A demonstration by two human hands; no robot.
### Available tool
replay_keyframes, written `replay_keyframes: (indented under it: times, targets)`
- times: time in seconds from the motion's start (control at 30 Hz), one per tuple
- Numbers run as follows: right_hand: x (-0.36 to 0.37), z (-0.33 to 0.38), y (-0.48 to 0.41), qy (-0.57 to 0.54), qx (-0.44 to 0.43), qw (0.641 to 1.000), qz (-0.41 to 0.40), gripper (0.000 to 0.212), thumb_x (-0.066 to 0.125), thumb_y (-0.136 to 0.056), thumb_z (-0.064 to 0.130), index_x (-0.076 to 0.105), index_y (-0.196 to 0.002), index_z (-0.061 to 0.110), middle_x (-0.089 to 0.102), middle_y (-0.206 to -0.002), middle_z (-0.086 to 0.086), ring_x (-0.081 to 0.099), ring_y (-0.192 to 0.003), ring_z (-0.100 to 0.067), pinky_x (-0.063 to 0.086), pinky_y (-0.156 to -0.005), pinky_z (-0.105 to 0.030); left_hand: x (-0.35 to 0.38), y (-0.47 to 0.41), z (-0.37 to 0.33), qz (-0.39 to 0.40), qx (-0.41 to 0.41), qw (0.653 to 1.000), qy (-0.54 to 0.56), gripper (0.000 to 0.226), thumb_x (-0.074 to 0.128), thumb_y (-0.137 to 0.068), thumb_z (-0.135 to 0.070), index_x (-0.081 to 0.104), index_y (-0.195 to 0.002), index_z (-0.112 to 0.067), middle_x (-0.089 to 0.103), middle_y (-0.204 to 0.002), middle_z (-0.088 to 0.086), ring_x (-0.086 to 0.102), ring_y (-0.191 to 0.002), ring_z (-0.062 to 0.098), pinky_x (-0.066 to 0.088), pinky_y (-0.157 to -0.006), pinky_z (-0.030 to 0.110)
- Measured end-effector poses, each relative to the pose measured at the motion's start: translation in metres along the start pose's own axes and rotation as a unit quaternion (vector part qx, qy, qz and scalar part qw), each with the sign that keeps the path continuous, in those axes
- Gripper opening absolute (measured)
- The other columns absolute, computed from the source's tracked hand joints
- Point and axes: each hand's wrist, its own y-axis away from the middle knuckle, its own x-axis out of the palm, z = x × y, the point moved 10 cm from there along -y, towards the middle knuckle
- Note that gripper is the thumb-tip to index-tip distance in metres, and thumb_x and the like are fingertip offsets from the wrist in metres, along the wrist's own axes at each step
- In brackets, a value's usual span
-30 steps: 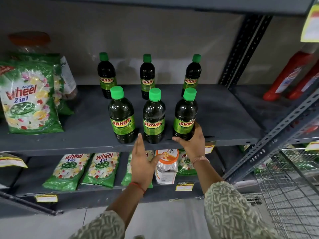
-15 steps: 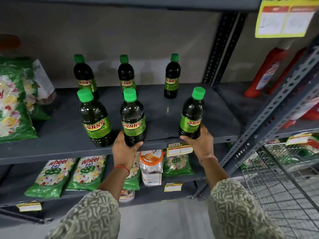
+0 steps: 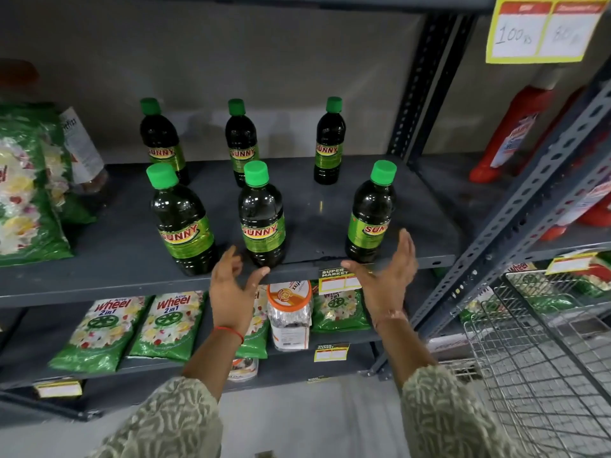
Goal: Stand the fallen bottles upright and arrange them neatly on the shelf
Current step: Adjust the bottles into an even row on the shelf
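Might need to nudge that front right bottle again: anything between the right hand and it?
Nothing visible. The right hand is open just in front of the front right bottle, at the shelf edge, with only a small gap between them.

Head view, close, facing down at shelf (image 3: 99, 259)

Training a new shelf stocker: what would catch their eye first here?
Six upright green-capped Sunny bottles fill the grey shelf, three in front, three behind. Both open hands, left hand and right hand, hover at its front edge. A yellow price card hangs top right.
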Motion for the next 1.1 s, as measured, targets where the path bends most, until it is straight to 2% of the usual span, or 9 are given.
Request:
replay_keyframes:
  times: [0.07,0.1,0.17,0.23,0.33,0.43,0.6,0.7,1.1]
  targets:
    - [-0.003,0.026,0.031,-0.01,-0.066,0.996,-0.061,0.093,0.065,-0.06,0.065,0.031,-0.133,0.019,0.03,-0.139,-0.019,0.027,-0.127,-0.025,0.031,-0.105,-0.049,-0.035,0.018,0.001,-0.107,0.006,0.994,-0.007,0.073,0.071,-0.069,-0.034,0.044,-0.124,0.004,0.049,-0.119,0.03,0.046,-0.107,0.028,0.042,-0.092,0.034]
    - [0.008,0.04,0.042,-0.021,-0.094,0.994,-0.05,0.087,0.062,-0.063,0.067,0.035,-0.129,0.018,0.033,-0.134,-0.019,0.034,-0.122,-0.029,0.036,-0.1,-0.047,-0.052,0.025,0.001,-0.157,0.008,0.988,-0.004,0.081,0.067,-0.066,-0.043,0.042,-0.124,0.008,0.044,-0.121,0.034,0.041,-0.11,0.028,0.037,-0.094,0.03]
    - [0.05,0.06,0.05,-0.034,-0.106,0.991,0.068,0.081,0.07,-0.066,0.052,0.036,-0.13,0.016,0.032,-0.134,-0.013,0.043,-0.118,-0.029,0.042,-0.098,-0.04,-0.076,0.022,0.01,-0.208,-0.012,0.978,0.007,0.1,0.063,-0.059,-0.054,0.034,-0.132,0.007,0.036,-0.133,0.035,0.033,-0.125,0.033,0.03,-0.104,0.035]
    - [0.104,0.069,0.048,-0.035,-0.064,0.974,0.217,0.094,0.082,-0.062,0.033,0.029,-0.137,0.015,0.031,-0.14,-0.011,0.041,-0.122,-0.022,0.039,-0.104,-0.038,-0.084,-0.001,0.023,-0.186,-0.058,0.981,0.0,0.112,0.069,-0.055,-0.053,0.021,-0.141,0.001,0.031,-0.146,0.025,0.028,-0.137,0.036,0.021,-0.115,0.045]
    - [0.152,0.068,0.034,-0.012,-0.024,0.956,0.293,0.099,0.087,-0.053,0.025,0.03,-0.134,0.013,0.043,-0.136,-0.013,0.04,-0.127,-0.026,0.036,-0.108,-0.043,-0.077,-0.034,0.035,-0.097,-0.056,0.993,-0.03,0.105,0.084,-0.057,-0.031,0.025,-0.141,-0.009,0.048,-0.139,0.015,0.042,-0.13,0.033,0.023,-0.116,0.052]
    - [0.166,0.064,0.03,0.028,-0.009,0.957,0.287,0.085,0.086,-0.055,0.021,0.038,-0.124,0.008,0.052,-0.124,-0.015,0.046,-0.119,-0.028,0.039,-0.099,-0.034,-0.078,-0.044,0.042,-0.078,-0.041,0.995,-0.037,0.076,0.083,-0.059,-0.027,0.047,-0.124,-0.011,0.064,-0.118,0.016,0.056,-0.111,0.035,0.041,-0.104,0.054]
    - [0.167,0.065,0.038,0.029,-0.024,0.967,0.251,0.077,0.085,-0.056,0.024,0.044,-0.119,0.007,0.057,-0.117,-0.013,0.051,-0.112,-0.028,0.044,-0.092,-0.034,-0.093,-0.048,0.049,-0.084,-0.036,0.996,-0.014,0.07,0.084,-0.059,-0.022,0.052,-0.12,-0.009,0.065,-0.113,0.017,0.058,-0.107,0.033,0.049,-0.094,0.046]
    - [0.169,0.068,0.043,0.03,-0.03,0.97,0.241,0.077,0.085,-0.056,0.027,0.044,-0.118,0.009,0.06,-0.116,-0.012,0.054,-0.109,-0.028,0.048,-0.092,-0.041,-0.109,-0.056,0.059,-0.085,-0.043,0.995,-0.017,0.067,0.085,-0.058,-0.024,0.054,-0.116,-0.009,0.067,-0.11,0.016,0.061,-0.102,0.032,0.052,-0.091,0.045]
    - [0.167,0.073,0.05,0.027,-0.026,0.97,0.239,0.071,0.084,-0.059,0.027,0.045,-0.117,0.012,0.059,-0.117,-0.01,0.054,-0.11,-0.025,0.047,-0.094,-0.039,-0.143,-0.067,0.072,-0.075,-0.036,0.996,-0.037,0.07,0.084,-0.06,-0.023,0.051,-0.119,-0.008,0.065,-0.115,0.016,0.059,-0.106,0.032,0.05,-0.094,0.041]
